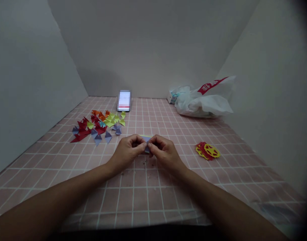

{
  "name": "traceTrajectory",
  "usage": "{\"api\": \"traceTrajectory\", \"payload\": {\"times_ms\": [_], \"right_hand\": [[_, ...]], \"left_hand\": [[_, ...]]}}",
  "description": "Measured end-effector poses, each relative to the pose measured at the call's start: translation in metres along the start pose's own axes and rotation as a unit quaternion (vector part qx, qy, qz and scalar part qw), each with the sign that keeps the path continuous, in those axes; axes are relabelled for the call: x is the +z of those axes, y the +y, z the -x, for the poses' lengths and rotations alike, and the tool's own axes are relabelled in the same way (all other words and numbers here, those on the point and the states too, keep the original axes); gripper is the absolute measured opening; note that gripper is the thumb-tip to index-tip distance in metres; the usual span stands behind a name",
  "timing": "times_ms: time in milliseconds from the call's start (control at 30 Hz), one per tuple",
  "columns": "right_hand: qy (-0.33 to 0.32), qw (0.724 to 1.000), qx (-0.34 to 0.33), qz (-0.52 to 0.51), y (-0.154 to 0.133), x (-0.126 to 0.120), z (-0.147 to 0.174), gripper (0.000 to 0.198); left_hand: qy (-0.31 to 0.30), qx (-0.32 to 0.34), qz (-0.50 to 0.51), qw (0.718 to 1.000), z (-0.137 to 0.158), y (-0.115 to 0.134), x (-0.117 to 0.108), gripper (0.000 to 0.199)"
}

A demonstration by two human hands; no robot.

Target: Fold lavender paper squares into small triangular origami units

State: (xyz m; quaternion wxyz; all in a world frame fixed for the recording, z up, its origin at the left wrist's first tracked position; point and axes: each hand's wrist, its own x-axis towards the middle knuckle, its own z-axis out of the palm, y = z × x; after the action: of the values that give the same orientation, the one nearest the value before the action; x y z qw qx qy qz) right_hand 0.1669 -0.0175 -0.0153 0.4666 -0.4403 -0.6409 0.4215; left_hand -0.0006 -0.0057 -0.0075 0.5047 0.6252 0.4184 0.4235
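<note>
Both my hands meet near the middle of the table, pinching a small piece of purple folding paper [146,138] with a yellowish edge at its top. My left hand [128,150] is closed on its left side, thumb and forefinger together. On the other side my right hand [165,152] grips the same paper, its thumb close to the left thumb. Fingers hide most of the paper, so I cannot tell how it is folded. Left of the hands lies a group of folded paper figures [100,124] in red, orange, yellow, blue and purple.
A pink checked cloth [153,207] covers the table. Red and yellow cut-out shapes [208,151] lie in a pile at the right. A phone [124,100] with a lit screen stands at the back. Back right are a tissue box [172,97] and a white plastic bag [203,103].
</note>
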Motion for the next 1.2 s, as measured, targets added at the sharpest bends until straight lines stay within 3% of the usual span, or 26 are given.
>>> {"api": "traceTrajectory", "payload": {"times_ms": [167, 333, 567, 833, 1000, 1200], "right_hand": [[-0.009, 1.0, 0.005, -0.006, -0.002, -0.001, 0.0, 0.016], [-0.008, 1.0, 0.011, 0.002, -0.001, 0.001, 0.001, 0.017], [-0.007, 0.999, 0.008, -0.042, 0.002, -0.001, -0.002, 0.018], [-0.012, 0.992, 0.014, -0.121, 0.007, 0.0, -0.004, 0.014], [-0.043, 0.992, 0.024, -0.115, 0.008, 0.0, -0.005, 0.017], [-0.037, 0.991, 0.023, -0.123, 0.008, -0.001, -0.005, 0.021]], "left_hand": [[-0.01, -0.016, 0.024, 1.0, -0.001, -0.001, 0.0, 0.011], [0.023, 0.017, -0.06, 0.998, 0.001, 0.002, 0.001, 0.01], [-0.017, -0.028, 0.079, 0.996, 0.001, 0.002, 0.004, 0.013], [0.001, -0.036, 0.091, 0.995, 0.0, -0.002, 0.002, 0.015], [-0.005, -0.03, 0.092, 0.995, 0.0, -0.002, 0.001, 0.016], [-0.03, -0.019, 0.082, 0.996, 0.0, 0.0, -0.001, 0.018]]}}
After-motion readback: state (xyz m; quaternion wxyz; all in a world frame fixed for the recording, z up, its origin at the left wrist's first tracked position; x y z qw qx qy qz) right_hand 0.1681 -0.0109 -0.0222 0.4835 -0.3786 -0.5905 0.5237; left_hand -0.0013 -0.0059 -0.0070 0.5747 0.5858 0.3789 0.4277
